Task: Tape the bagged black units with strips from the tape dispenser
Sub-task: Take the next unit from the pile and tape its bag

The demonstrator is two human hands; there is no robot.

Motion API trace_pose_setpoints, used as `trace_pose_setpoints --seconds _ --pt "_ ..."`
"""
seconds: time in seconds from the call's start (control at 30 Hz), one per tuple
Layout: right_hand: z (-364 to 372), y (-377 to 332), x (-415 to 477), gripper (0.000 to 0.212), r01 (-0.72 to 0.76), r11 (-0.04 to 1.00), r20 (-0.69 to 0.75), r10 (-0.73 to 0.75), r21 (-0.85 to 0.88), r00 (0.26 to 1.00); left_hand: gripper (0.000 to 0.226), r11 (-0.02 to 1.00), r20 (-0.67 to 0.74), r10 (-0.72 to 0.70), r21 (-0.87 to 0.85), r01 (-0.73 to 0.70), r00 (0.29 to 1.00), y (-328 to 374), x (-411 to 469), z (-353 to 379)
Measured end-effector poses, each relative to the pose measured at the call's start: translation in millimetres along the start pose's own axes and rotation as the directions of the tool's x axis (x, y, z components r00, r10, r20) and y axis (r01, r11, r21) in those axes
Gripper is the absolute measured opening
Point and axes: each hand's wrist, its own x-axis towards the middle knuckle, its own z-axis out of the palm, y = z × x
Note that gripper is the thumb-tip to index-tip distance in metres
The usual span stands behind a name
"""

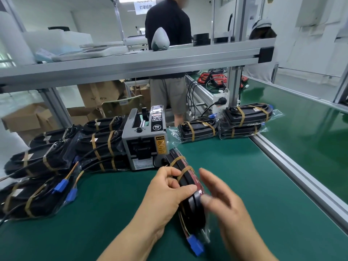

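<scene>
Two bare hands work a bagged black unit (196,215) at the near edge of a green bench mat (235,166). The left hand (165,191) grips it from the left, fingers curled round one face and thumb laid across the top edge. The right hand (226,200), blurred, is spread open with straight fingers, one fingertip touching the unit's rounded near end. The unit stands on its narrow edge, its long axis running away from the camera. Its blue connector (195,245) trails at the near end and its far end points at the tape dispenser (145,144), almost touching the grey housing. Two tan tape bands (185,171) already ring the far half. Left of the dispenser lies a heap of banded units (56,159) in clear bags, with wires and blue plugs (60,185) spilling toward the mat. To its right, a smaller stack of banded units (246,114) sits against an aluminium rail (293,166), beside a green conveyor belt (301,138). Beyond the frame's shelf beam (131,61), a person in a dark shirt (167,27) stands facing away, near cardboard boxes (28,117).
</scene>
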Motion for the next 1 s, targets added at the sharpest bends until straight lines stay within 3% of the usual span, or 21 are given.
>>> trace_pose_setpoints --seconds 0.1,0.2,0.3,0.43,0.5,0.57,0.63,0.83,1.0 --pt "-3.2 -30.7 31.8 0.073 -0.024 0.976 -0.056 0.012 -0.216 0.998 0.049 0.999 -0.008 -0.007 0.035 0.007 1.000 -0.4 -0.3 1.7" --pt "22.1 -53.5 68.5 0.066 -0.034 0.812 0.021 0.057 -0.583 0.998 0.039 0.996 -0.044 0.016 0.085 -0.012 0.999 -0.6 -0.5 2.0" --pt "44.1 -54.9 96.6 0.031 -0.023 0.630 0.091 0.147 -0.776 0.985 0.036 0.994 -0.038 0.020 0.105 -0.016 0.999 -0.1 -0.8 1.6" --pt "50.7 -37.5 106.8 0.036 -0.012 0.595 0.105 0.161 -0.803 0.981 0.022 0.998 0.049 -0.039 0.051 0.037 0.998 1.9 3.4 -21.3" --pt "47.2 -33.0 105.3 0.032 -0.010 0.625 0.091 0.129 -0.781 0.987 0.019 0.991 -0.082 -0.100 -0.097 0.092 0.992 0.6 18.8 -39.7" --pt "43.9 -31.3 104.6 0.028 -0.012 0.661 0.093 0.123 -0.751 0.988 0.014 0.955 -0.268 -0.199 -0.267 0.126 0.942 0.3 43.4 -58.6" --pt "43.2 -30.3 104.6 0.029 -0.022 0.677 0.089 0.128 -0.736 0.988 0.013 0.913 -0.349 -0.296 -0.376 0.157 0.889 2.3 68.8 -72.1" --pt "45.5 -28.8 103.1 0.027 -0.017 0.686 0.082 0.111 -0.727 0.990 0.027 0.821 -0.310 -0.461 -0.504 0.267 0.832 1.4 113.2 -78.0" --pt "41.7 -29.6 103.0 0.026 -0.012 0.714 0.081 0.096 -0.700 0.992 0.023 0.789 -0.292 -0.509 -0.535 0.303 0.810 5.6 126.1 -69.9"
